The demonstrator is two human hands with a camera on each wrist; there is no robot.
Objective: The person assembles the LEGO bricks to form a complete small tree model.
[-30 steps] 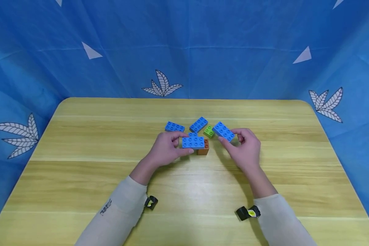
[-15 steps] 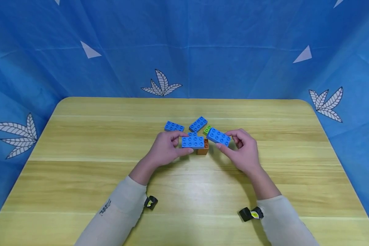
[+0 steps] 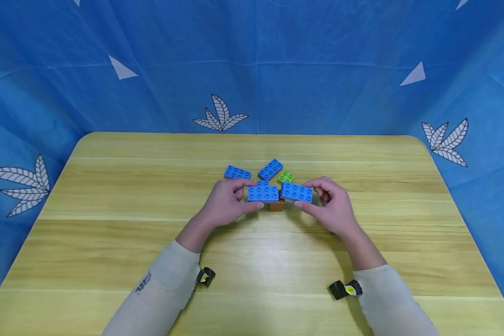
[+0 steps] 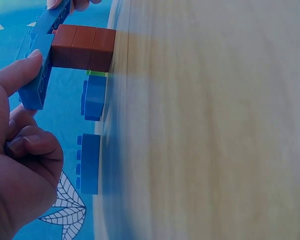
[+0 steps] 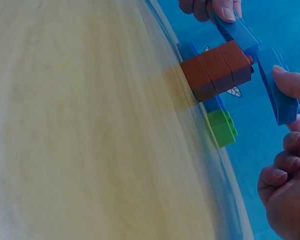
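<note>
My left hand pinches a blue brick between thumb and fingers; one end of it sits on the stack of brown bricks, the other juts out to the left. Another blue brick is pinched in my right hand. In the right wrist view this brick slants beside the stack's top, where a brown stud shows; whether they touch I cannot tell. In the head view, the two blue bricks hide most of the stack.
Behind the hands, a blue brick, a second angled blue brick and a green brick lie on the wooden table. Blue studs show behind the left-hand brick; their support is hidden. A blue curtain hangs behind.
My right hand has brought its blue brick left and nearer, turning it almost in line with the left-hand brick and over the brown stack. My left hand stays put.
</note>
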